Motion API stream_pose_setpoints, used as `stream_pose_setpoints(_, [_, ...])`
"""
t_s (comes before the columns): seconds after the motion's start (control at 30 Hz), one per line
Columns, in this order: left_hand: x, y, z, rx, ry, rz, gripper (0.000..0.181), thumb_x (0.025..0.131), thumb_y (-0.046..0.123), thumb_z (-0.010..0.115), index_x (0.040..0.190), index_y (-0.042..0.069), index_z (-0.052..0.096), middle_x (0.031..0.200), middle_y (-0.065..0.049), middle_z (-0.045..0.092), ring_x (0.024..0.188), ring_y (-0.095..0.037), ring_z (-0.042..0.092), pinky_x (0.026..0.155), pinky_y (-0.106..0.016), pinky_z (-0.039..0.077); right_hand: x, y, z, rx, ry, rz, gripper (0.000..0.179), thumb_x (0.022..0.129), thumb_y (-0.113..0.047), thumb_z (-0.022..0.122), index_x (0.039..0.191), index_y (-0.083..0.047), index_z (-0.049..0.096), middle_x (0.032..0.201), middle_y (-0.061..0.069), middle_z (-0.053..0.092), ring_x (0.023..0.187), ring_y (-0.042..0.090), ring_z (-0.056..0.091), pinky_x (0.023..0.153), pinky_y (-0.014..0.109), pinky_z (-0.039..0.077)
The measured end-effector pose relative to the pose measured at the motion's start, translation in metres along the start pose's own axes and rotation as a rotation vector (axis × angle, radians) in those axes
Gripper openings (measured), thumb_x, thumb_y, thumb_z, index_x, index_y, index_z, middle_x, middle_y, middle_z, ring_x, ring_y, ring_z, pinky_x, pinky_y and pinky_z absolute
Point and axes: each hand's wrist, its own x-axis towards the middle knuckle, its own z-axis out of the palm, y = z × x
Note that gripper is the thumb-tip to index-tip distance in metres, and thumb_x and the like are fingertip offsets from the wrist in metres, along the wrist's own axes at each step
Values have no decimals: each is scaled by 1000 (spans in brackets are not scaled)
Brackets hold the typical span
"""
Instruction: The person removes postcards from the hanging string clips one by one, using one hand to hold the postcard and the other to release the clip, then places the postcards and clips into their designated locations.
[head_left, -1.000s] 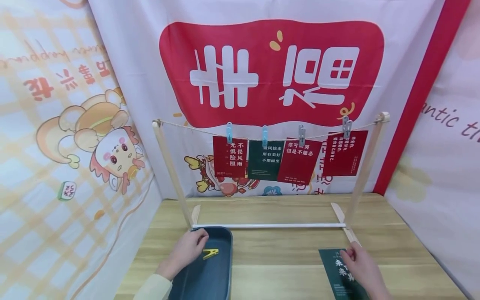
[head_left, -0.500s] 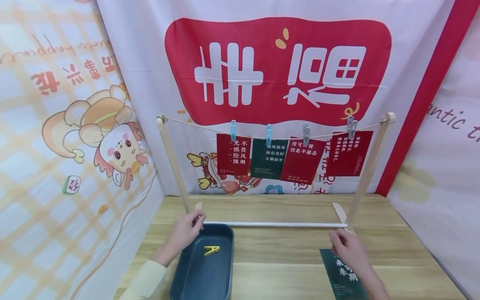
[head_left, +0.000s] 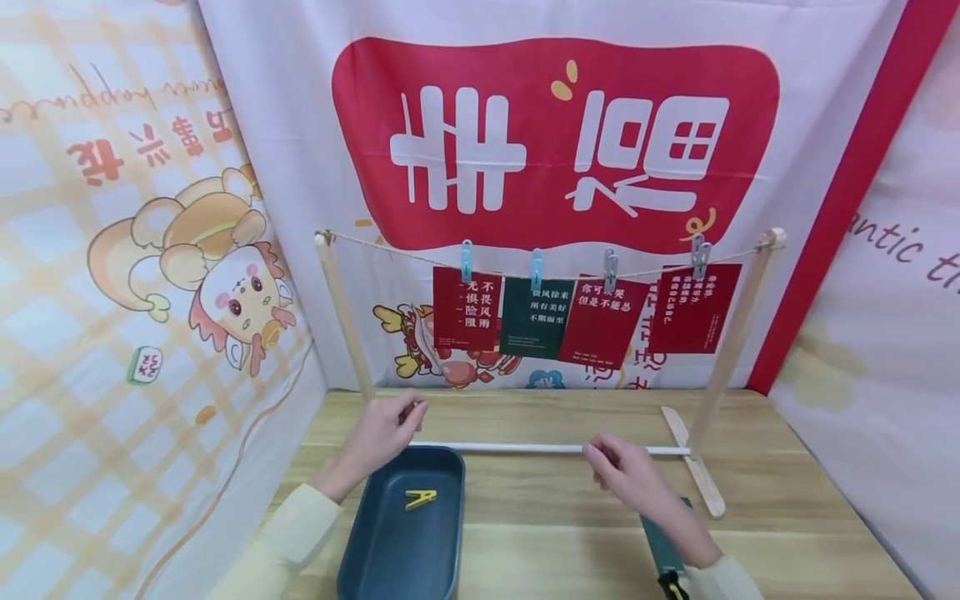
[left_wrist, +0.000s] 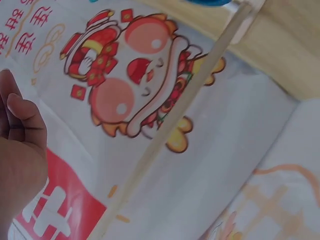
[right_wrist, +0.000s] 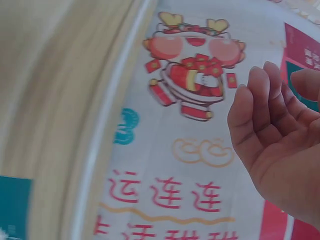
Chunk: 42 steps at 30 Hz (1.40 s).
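My left hand hovers over the far end of a dark blue tray, beside the left wooden post. Its fingers curl loosely around nothing. Inside the tray lies a yellow clothespin. My right hand is in front of the white crossbar, also holding nothing; in the right wrist view its fingers are loosely bent. On the table under the right forearm rests a green card, partly hidden. Behind the hands, red and green cards, including a green one, hang from a string.
Light blue clothespins and grey clothespins grip the hanging cards. Wooden posts, the right one with a flat foot, carry the string. Printed cloth walls surround the wooden table.
My right hand has left the green card and moved left and away from me to the crossbar. My left hand has risen from the tray and shifted slightly right.
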Motion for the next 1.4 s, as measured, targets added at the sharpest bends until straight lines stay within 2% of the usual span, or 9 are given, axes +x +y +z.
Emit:
stream_pose_setpoints(0.13, [20,11,-11,-44,43,58,4,94,10,65,96,10,69,64,7,60,52,3,48,46,-15,42,10,-13,-11,-1,14,-69,13,100,-28,57,95,-18,63,67,-2,59,58,9,56,52,25,50])
stream_pose_setpoints(0.3, [43,25,-22,-118,84,78,6,94,8,64,97,8,69,65,4,61,51,0,49,44,-16,41,21,-31,-22,-28,16,-93,13,100,-31,57,101,-19,62,72,1,62,61,12,58,56,25,53])
stream_pose_setpoints(0.43, [58,36,-29,-99,127,63,8,96,14,63,98,8,69,68,2,64,52,-4,49,46,-19,42,32,-48,-29,-50,-25,-100,20,99,-37,57,108,-20,62,79,6,66,65,16,61,59,24,54])
stream_pose_setpoints(0.57, [74,49,-36,-65,166,54,12,96,15,62,101,7,69,79,-2,68,61,-8,53,52,-20,46,43,-64,-34,-63,-48,-114,22,99,-40,56,112,-22,61,81,1,67,66,15,63,61,25,55])
stream_pose_setpoints(0.73, [95,61,-45,-73,281,87,14,96,12,62,105,3,68,91,-6,67,71,-11,56,60,-21,50,54,-78,-36,-31,-34,-156,22,99,-38,57,114,-23,60,80,-1,67,64,16,63,62,27,57])
stream_pose_setpoints(0.93, [112,64,-51,-73,384,70,17,98,15,57,109,4,66,99,-8,65,80,-15,61,65,-21,52,68,-89,-33,15,-49,-147,27,98,-44,57,116,-24,60,83,2,68,67,17,65,66,30,59])
stream_pose_setpoints(1.0, [116,64,-54,-71,388,59,18,98,14,57,110,4,65,102,-10,64,83,-16,62,66,-23,53,72,-93,-32,30,-55,-141,28,97,-45,57,116,-25,59,85,4,68,67,19,65,67,32,59])
stream_pose_setpoints(1.17, [123,69,-62,-62,348,-1,21,97,12,60,117,6,62,112,-10,62,89,-18,64,70,-31,57,79,-98,-27,78,-64,-135,25,98,-43,56,115,-26,58,85,2,68,65,21,66,66,34,59])
stream_pose_setpoints(1.4, [130,75,-60,-162,306,-119,35,95,19,63,127,11,54,124,-8,57,95,-17,65,80,-34,60,95,-106,-19,144,-69,-170,31,101,-34,53,122,-11,56,85,11,68,61,22,64,62,33,58])
